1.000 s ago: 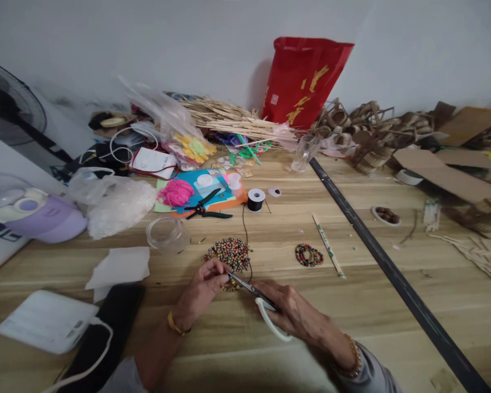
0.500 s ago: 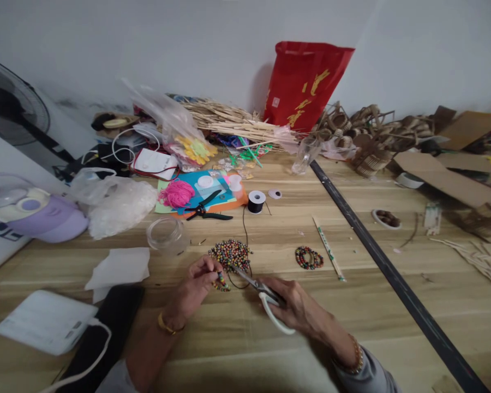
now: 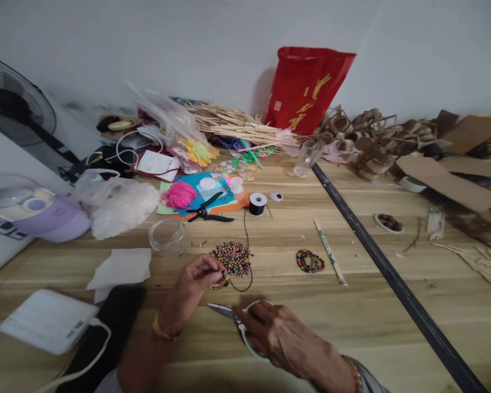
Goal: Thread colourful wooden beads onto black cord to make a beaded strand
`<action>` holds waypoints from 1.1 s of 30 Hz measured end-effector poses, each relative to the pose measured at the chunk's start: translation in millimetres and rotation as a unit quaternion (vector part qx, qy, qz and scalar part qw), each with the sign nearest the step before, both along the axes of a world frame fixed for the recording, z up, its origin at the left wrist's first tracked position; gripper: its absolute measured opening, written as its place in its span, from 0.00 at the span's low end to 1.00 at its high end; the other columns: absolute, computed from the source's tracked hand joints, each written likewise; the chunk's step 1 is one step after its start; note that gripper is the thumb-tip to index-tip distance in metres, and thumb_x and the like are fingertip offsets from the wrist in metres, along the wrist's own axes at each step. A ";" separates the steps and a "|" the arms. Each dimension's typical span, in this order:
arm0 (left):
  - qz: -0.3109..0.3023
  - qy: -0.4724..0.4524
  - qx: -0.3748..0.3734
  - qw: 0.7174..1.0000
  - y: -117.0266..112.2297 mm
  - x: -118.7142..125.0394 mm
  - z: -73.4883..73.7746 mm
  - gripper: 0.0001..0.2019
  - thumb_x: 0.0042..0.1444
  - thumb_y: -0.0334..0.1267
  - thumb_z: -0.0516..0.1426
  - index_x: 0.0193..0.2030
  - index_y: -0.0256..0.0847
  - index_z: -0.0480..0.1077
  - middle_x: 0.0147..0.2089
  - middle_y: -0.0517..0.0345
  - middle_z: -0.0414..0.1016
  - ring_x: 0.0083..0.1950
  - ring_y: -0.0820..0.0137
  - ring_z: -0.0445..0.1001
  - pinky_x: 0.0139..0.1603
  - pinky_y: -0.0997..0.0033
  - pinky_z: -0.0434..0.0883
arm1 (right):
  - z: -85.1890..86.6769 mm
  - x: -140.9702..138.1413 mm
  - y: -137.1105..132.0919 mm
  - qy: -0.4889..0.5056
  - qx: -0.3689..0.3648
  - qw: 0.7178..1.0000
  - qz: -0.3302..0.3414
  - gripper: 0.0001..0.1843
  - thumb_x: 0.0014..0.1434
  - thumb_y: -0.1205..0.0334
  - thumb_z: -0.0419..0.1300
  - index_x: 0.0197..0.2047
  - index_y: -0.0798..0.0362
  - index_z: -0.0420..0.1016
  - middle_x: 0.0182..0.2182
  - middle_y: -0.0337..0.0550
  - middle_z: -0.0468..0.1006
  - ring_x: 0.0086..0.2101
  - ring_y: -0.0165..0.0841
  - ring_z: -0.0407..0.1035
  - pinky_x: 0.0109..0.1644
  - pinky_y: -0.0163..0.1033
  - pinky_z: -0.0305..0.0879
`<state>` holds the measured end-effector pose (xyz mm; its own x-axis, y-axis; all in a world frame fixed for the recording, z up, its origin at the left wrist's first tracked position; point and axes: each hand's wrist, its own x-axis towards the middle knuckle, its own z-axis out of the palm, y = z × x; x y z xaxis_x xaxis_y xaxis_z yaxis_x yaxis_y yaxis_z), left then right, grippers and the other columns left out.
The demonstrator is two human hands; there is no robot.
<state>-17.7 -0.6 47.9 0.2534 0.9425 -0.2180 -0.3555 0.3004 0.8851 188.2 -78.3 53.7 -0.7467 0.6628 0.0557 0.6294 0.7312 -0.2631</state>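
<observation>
My left hand (image 3: pixel 192 286) is closed in a pinch on a short string of coloured beads (image 3: pixel 221 279), just in front of the loose bead pile (image 3: pixel 231 256). A black cord (image 3: pixel 247 256) runs from the black spool (image 3: pixel 257 203) down to the beads. My right hand (image 3: pixel 278 335) grips white-handled scissors (image 3: pixel 229 314) low on the wooden table (image 3: pixel 270 327), blades pointing left, below the left hand. Finished bead bracelets (image 3: pixel 310 261) lie to the right.
Black pliers (image 3: pixel 208 212) lie on coloured paper beside pink yarn (image 3: pixel 179 195). A clear jar lid (image 3: pixel 168 236), white tissue (image 3: pixel 120 268), a white device (image 3: pixel 47 321), a wrapped chopstick (image 3: pixel 329 252), a black strip (image 3: pixel 376 256) and a red bag (image 3: pixel 306 90) surround the area.
My right hand has drawn the scissors back from the beads toward me and turned the blades left. The left hand still pinches the bead string.
</observation>
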 end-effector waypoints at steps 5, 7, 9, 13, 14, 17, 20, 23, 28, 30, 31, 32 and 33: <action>-0.036 0.033 -0.023 0.999 -5.0 14.4 -1.7 0.12 0.38 0.34 0.68 0.26 0.36 0.68 0.28 0.61 0.72 0.28 0.74 0.71 0.31 0.74 0.71 | -8.2 -2.7 -2.7 0.005 0.018 1.000 0.012 0.10 0.65 0.67 0.51 0.50 0.56 0.63 0.31 0.41 0.71 0.32 0.32 0.64 0.31 0.36 0.58; -0.048 0.045 -0.015 0.998 -5.1 17.9 -5.0 0.12 0.39 0.34 0.67 0.26 0.36 0.67 0.27 0.62 0.71 0.28 0.74 0.70 0.31 0.74 0.70 | -8.4 -4.2 -2.9 0.003 0.022 1.000 0.010 0.09 0.65 0.68 0.51 0.49 0.56 0.63 0.32 0.41 0.71 0.32 0.31 0.64 0.32 0.36 0.58; -0.059 0.053 -0.004 0.997 -4.4 20.4 -9.1 0.11 0.41 0.34 0.66 0.27 0.36 0.68 0.26 0.62 0.71 0.29 0.74 0.70 0.32 0.74 0.69 | -7.0 -6.1 -3.0 -0.007 0.030 0.999 0.009 0.10 0.64 0.69 0.53 0.49 0.55 0.62 0.33 0.41 0.70 0.34 0.32 0.64 0.34 0.35 0.59; -0.062 0.050 -0.008 0.997 -3.2 24.9 -14.2 0.10 0.43 0.35 0.65 0.29 0.36 0.67 0.27 0.61 0.72 0.29 0.73 0.71 0.33 0.73 0.69 | -3.8 -8.2 -2.9 -0.021 0.047 0.999 0.001 0.09 0.62 0.68 0.55 0.47 0.55 0.64 0.34 0.42 0.71 0.36 0.34 0.65 0.37 0.36 0.60; -0.062 0.049 -0.011 0.997 -3.2 26.0 -13.9 0.11 0.42 0.36 0.65 0.29 0.36 0.67 0.27 0.61 0.72 0.29 0.73 0.71 0.34 0.73 0.69 | -3.2 -7.5 -2.5 -0.010 0.040 0.999 -0.010 0.06 0.63 0.68 0.54 0.44 0.55 0.65 0.34 0.42 0.72 0.36 0.33 0.65 0.37 0.36 0.60; -0.067 0.043 -0.012 0.997 -4.5 29.3 -10.3 0.11 0.42 0.36 0.65 0.29 0.36 0.67 0.28 0.61 0.72 0.30 0.72 0.71 0.33 0.73 0.68 | -2.8 -2.2 1.8 0.084 -0.018 0.991 -0.101 0.05 0.65 0.65 0.51 0.38 0.53 0.66 0.32 0.41 0.72 0.33 0.31 0.67 0.34 0.34 0.61; -0.076 0.040 -0.008 0.996 -8.1 32.5 -6.1 0.11 0.44 0.36 0.65 0.30 0.36 0.68 0.28 0.60 0.73 0.30 0.72 0.72 0.32 0.74 0.67 | -6.7 3.4 10.5 0.240 -0.100 0.937 -0.234 0.07 0.63 0.58 0.54 0.37 0.53 0.65 0.30 0.40 0.72 0.28 0.29 0.68 0.31 0.32 0.62; -0.100 0.034 -0.005 0.994 -13.2 35.6 -5.2 0.09 0.46 0.35 0.63 0.31 0.36 0.68 0.29 0.59 0.73 0.31 0.72 0.72 0.32 0.75 0.66 | -14.9 3.5 19.8 0.374 -0.229 0.862 -0.254 0.22 0.55 0.54 0.62 0.50 0.53 0.62 0.32 0.40 0.75 0.30 0.30 0.70 0.31 0.32 0.65; -0.103 0.026 0.009 0.994 -17.3 35.8 -9.9 0.08 0.48 0.36 0.62 0.33 0.36 0.69 0.32 0.56 0.74 0.35 0.69 0.73 0.35 0.73 0.67 | -31.4 2.2 29.3 0.492 -0.385 0.738 -0.255 0.17 0.55 0.51 0.61 0.41 0.56 0.71 0.27 0.41 0.77 0.27 0.29 0.71 0.31 0.32 0.65; -0.098 0.035 0.013 0.994 -16.7 33.8 -11.0 0.08 0.47 0.36 0.62 0.33 0.36 0.69 0.33 0.55 0.75 0.37 0.68 0.73 0.35 0.73 0.67 | -37.9 5.5 32.1 0.516 -0.413 0.700 -0.271 0.17 0.55 0.49 0.62 0.36 0.57 0.72 0.21 0.38 0.75 0.19 0.24 0.65 0.23 0.29 0.59; -0.101 0.039 0.013 0.994 -16.3 32.6 -11.0 0.09 0.47 0.36 0.62 0.33 0.36 0.69 0.33 0.55 0.75 0.37 0.67 0.74 0.35 0.73 0.67 | -40.8 7.5 33.4 0.526 -0.422 0.684 -0.277 0.17 0.53 0.49 0.63 0.34 0.57 0.73 0.20 0.37 0.75 0.18 0.23 0.64 0.21 0.28 0.57; -0.108 0.041 0.011 0.993 -15.8 31.5 -10.7 0.09 0.46 0.36 0.63 0.33 0.36 0.69 0.33 0.55 0.75 0.37 0.67 0.74 0.35 0.72 0.68 | -43.4 9.5 34.6 0.534 -0.429 0.671 -0.283 0.18 0.52 0.49 0.64 0.34 0.57 0.73 0.20 0.37 0.75 0.18 0.24 0.63 0.20 0.27 0.56; -0.116 0.041 0.009 0.992 -15.5 30.6 -10.2 0.10 0.45 0.36 0.63 0.34 0.36 0.69 0.34 0.56 0.75 0.35 0.68 0.74 0.35 0.72 0.68 | -45.6 11.2 35.6 0.542 -0.429 0.662 -0.290 0.18 0.51 0.48 0.64 0.33 0.57 0.73 0.19 0.37 0.75 0.17 0.23 0.62 0.20 0.27 0.55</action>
<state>12.8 -16.1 37.7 0.4467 0.8643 -0.2312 -0.2052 0.3506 0.9138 199.4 -42.7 8.1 -0.1832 0.9552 -0.2324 -0.1590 -0.2621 -0.9519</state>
